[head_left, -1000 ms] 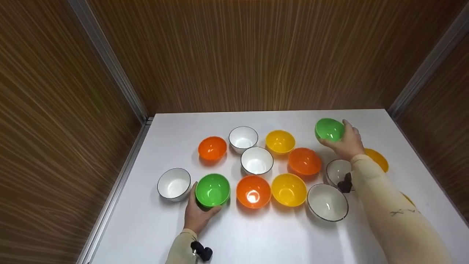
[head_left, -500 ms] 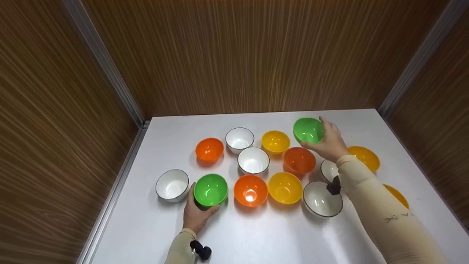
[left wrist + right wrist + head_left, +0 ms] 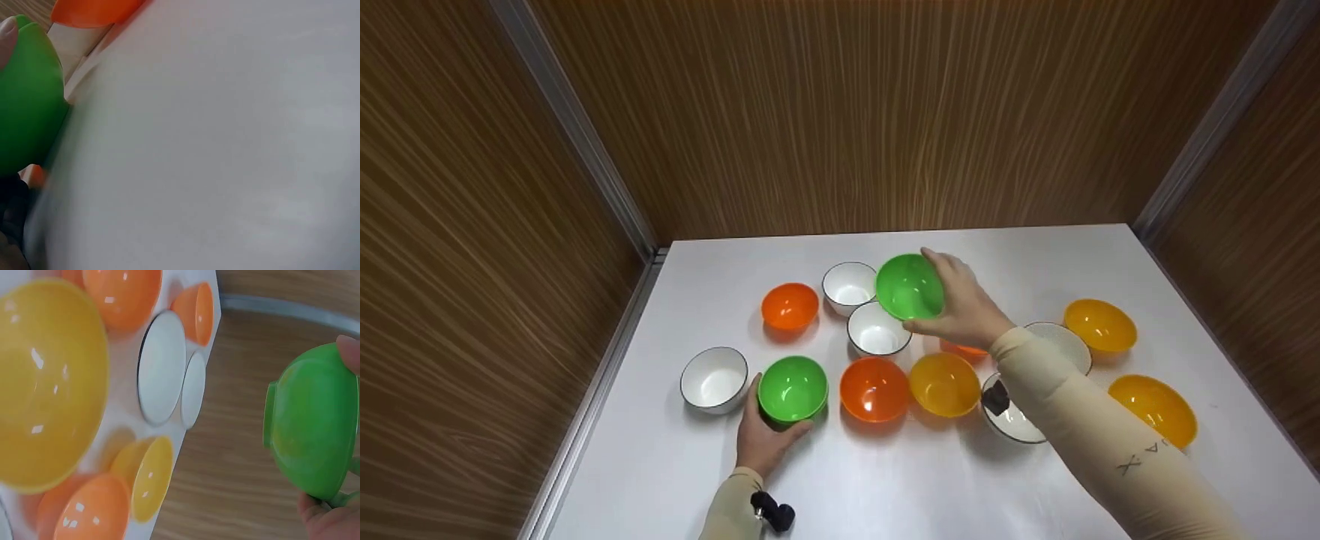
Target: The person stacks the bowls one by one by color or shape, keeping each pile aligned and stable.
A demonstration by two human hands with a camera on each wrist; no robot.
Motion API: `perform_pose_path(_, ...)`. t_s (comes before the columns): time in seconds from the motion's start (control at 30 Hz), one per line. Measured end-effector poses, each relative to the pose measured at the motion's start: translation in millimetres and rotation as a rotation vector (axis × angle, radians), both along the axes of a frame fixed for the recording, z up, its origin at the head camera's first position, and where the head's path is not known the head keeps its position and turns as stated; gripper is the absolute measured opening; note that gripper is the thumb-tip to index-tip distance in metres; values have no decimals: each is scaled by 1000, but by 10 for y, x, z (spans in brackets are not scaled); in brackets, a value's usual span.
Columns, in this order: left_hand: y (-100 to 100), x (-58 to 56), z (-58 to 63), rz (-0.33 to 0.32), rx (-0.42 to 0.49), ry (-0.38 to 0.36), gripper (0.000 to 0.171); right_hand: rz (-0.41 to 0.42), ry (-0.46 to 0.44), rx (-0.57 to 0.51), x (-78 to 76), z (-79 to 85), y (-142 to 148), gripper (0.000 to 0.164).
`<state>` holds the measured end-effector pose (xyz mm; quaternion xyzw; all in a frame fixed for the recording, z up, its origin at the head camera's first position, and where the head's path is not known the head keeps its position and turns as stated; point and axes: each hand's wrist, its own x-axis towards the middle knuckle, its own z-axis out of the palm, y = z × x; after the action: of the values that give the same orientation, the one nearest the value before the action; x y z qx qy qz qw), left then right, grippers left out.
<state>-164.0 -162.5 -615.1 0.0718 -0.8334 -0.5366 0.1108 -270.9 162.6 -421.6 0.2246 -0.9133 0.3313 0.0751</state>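
On the left of the table, my left hand grips the side of a green bowl, thumb at the front and fingers round its left. The left wrist view catches this green bowl at its edge, with the thumb on it. My right hand holds a second green bowl in the air, pinched between thumb and fingers at the rim. It overlaps two white bowls in the head view. From the right wrist, the raised green bowl shows its foot, clear of the table.
Around the hands stand white bowls, orange bowls and yellow bowls. One orange bowl is mostly behind the right hand, and the right sleeve covers part of a white bowl. Wood-patterned panels enclose the white table.
My right hand has carried its green bowl leftward over the back bowls, now covering the back yellow one. The yellow bowls at the right are uncovered. My left hand stays put.
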Motion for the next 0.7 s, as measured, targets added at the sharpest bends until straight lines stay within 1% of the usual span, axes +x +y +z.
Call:
perform_pose_path(0.13, 10, -14, -16, 2, -11, 1, 116, 98, 13, 5, 113, 29, -225, 109)
perform_pose_path(0.3, 12, -32, -36, 14, -11, -8, 116, 172, 32, 26, 208, 19, -486, 109)
perform_pose_path(0.57, 0, -18, -40, 22, -16, -38, 116, 241, 56, 72, 325, -139, -875, 110)
perform_pose_path(0.7, -16, -12, -35, 31, -33, -34, 116, 255, 35, 82, 413, -257, -1088, 113)
